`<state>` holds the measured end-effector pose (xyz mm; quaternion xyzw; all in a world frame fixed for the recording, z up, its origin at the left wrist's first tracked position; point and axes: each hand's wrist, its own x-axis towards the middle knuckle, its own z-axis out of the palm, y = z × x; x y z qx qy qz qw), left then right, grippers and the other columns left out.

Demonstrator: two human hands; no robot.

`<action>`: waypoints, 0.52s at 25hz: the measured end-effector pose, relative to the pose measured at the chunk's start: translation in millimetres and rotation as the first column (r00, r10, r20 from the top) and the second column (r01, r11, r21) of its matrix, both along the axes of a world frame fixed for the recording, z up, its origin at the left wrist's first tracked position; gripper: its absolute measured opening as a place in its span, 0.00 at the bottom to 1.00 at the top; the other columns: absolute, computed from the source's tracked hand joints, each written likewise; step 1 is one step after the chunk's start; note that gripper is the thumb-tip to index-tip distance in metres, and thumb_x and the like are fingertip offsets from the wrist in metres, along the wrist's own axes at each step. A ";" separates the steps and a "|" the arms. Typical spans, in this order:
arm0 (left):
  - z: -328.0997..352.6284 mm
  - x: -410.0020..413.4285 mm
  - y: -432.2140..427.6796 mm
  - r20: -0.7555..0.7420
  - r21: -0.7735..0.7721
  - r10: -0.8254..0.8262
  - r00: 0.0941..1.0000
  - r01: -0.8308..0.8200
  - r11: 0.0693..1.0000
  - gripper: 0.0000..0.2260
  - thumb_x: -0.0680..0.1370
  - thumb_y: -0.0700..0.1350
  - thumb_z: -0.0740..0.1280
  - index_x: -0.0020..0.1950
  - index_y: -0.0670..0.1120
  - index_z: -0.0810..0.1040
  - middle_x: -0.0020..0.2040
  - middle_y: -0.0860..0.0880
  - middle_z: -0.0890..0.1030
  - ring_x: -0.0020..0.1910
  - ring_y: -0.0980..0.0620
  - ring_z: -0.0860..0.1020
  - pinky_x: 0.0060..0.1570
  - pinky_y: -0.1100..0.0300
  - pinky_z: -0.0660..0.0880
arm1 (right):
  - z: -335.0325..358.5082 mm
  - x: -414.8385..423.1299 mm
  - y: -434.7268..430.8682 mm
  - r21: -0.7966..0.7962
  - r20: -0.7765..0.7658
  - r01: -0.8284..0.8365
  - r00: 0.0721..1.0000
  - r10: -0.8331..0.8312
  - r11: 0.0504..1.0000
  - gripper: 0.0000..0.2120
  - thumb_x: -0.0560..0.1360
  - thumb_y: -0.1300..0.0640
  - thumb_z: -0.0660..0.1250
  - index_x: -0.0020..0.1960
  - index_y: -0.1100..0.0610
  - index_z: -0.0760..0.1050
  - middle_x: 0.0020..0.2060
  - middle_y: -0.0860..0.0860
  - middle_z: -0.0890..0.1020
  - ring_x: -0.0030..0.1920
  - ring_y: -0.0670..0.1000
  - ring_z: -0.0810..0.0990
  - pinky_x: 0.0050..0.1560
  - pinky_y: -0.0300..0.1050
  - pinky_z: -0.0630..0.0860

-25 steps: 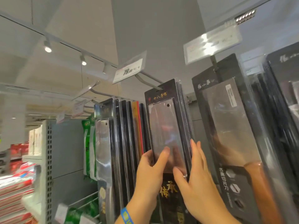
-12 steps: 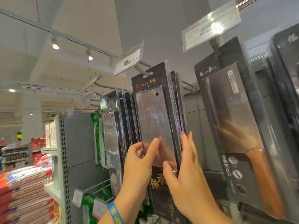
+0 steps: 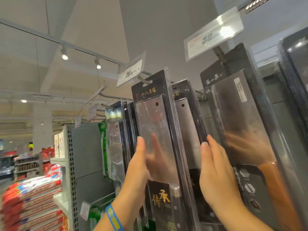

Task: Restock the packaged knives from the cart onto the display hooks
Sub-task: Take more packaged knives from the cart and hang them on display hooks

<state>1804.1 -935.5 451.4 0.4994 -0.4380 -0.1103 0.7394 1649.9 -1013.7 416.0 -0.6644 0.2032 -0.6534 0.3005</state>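
Packaged cleaver [image 3: 155,130]: front of row, hang hole at hook tip.
Hung packs [image 3: 188,122]: just behind.
Right grip [image 3: 216,172]: fingers straight, touching hung packs.
Left grip [image 3: 137,167]: pinching cleaver's edge.
Display hook [image 3: 143,79]: likely threading; next, slide back.

Black, silver and gold on the hooks

The knife pack [image 3: 155,124] is black card with gold characters and a mirror-silver blade. The right pack [image 3: 233,77] is black with white script, its handle [image 3: 280,189] orange-brown. The wristband [image 3: 114,219] is blue with yellow lettering. The tag [image 3: 130,73] is white with dark digits. The packets [image 3: 104,147] are green, the sacks [image 3: 33,197] red and white, and the grey upright [image 3: 70,164] has rows of dark holes.
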 end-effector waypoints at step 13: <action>7.2 39.4 -8.0 -0.129 0.032 -0.269 0.954 0.275 0.961 0.44 0.71 0.79 0.48 0.53 0.46 0.87 0.53 0.42 0.85 0.57 0.44 0.83 0.60 0.43 0.74 | 11.2 4.1 -17.3 0.168 0.090 -0.303 0.952 0.292 0.938 0.19 0.81 0.67 0.66 0.55 0.42 0.77 0.51 0.43 0.85 0.51 0.36 0.83 0.56 0.35 0.79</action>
